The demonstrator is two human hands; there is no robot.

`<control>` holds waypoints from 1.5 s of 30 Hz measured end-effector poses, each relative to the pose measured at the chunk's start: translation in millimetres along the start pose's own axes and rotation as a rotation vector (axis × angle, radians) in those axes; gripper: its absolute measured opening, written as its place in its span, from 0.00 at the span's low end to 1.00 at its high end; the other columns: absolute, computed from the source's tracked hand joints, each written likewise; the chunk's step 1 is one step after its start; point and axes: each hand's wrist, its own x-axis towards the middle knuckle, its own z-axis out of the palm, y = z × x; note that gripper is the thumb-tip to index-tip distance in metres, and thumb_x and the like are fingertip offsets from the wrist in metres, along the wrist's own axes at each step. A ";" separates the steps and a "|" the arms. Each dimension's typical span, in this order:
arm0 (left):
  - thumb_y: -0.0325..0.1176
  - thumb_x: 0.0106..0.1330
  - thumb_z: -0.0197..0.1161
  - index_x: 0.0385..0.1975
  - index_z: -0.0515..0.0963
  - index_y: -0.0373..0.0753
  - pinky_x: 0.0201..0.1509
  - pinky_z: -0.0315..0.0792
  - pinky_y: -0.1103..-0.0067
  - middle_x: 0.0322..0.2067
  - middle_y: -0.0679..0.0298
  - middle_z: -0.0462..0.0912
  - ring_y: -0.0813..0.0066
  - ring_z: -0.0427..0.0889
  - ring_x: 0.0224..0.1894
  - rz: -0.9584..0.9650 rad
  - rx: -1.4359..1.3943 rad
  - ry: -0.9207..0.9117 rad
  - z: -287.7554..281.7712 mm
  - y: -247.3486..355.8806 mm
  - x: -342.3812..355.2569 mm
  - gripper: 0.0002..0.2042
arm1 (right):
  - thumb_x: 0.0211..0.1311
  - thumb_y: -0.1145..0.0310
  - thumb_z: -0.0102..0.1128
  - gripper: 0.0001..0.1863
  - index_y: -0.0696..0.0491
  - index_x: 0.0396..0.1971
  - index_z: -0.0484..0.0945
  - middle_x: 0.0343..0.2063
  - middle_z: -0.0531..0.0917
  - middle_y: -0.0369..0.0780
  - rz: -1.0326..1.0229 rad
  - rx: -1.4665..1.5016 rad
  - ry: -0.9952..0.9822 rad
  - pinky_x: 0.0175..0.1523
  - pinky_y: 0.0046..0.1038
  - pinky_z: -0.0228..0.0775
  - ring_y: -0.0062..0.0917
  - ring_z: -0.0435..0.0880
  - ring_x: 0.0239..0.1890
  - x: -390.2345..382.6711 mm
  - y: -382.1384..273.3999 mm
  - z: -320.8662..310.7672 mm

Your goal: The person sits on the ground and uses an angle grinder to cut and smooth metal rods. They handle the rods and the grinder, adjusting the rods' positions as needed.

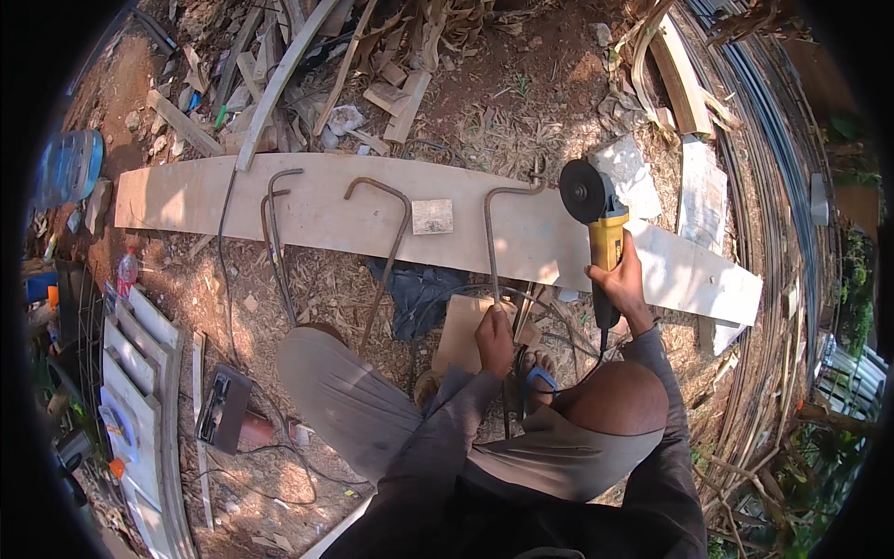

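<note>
My right hand is wrapped round the yellow body of an angle grinder, its dark disc pointing away from me over the board. Whether the disc spins cannot be told. In my left hand is a bent steel rod, gripped near its lower part; its hooked far end lies across the long plywood board, a little left of the disc and apart from it. Another bent rod and a pair of hooked rods rest on the board farther left. A small wooden block sits between rods.
A black power cord crosses the board's left part, and cables run near my feet. Stacked planks and a dark metal box are at left. Long metal bars line the right. Scrap wood lies beyond the board.
</note>
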 end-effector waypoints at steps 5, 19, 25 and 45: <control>0.44 0.84 0.48 0.27 0.72 0.37 0.27 0.63 0.74 0.18 0.69 0.68 0.79 0.66 0.21 0.052 0.139 0.101 14.9 -8.0 12.3 0.22 | 0.46 0.70 0.70 0.42 0.62 0.65 0.65 0.44 0.85 0.49 0.033 -0.046 -0.037 0.54 0.35 0.79 0.34 0.86 0.45 16.4 5.8 31.6; 0.43 0.81 0.51 0.38 0.80 0.32 0.37 0.73 0.55 0.27 0.44 0.82 0.41 0.83 0.32 0.216 0.300 0.242 38.1 0.9 25.6 0.19 | 0.49 0.71 0.70 0.37 0.60 0.62 0.68 0.47 0.85 0.49 -0.003 -0.087 -0.038 0.55 0.35 0.78 0.35 0.86 0.47 38.8 -0.9 60.8; 0.42 0.80 0.53 0.43 0.82 0.34 0.38 0.74 0.57 0.28 0.46 0.84 0.43 0.85 0.33 0.190 0.202 0.226 38.8 8.9 23.6 0.16 | 0.48 0.71 0.73 0.38 0.60 0.62 0.68 0.46 0.86 0.48 0.063 -0.156 -0.053 0.54 0.35 0.79 0.36 0.86 0.46 40.7 -2.0 64.9; 0.40 0.80 0.52 0.45 0.82 0.34 0.42 0.75 0.63 0.32 0.47 0.84 0.48 0.84 0.36 0.092 0.190 0.246 48.5 6.4 22.6 0.16 | 0.49 0.71 0.71 0.40 0.59 0.65 0.67 0.47 0.86 0.48 0.036 -0.193 -0.061 0.55 0.34 0.78 0.34 0.86 0.47 43.3 -7.3 65.3</control>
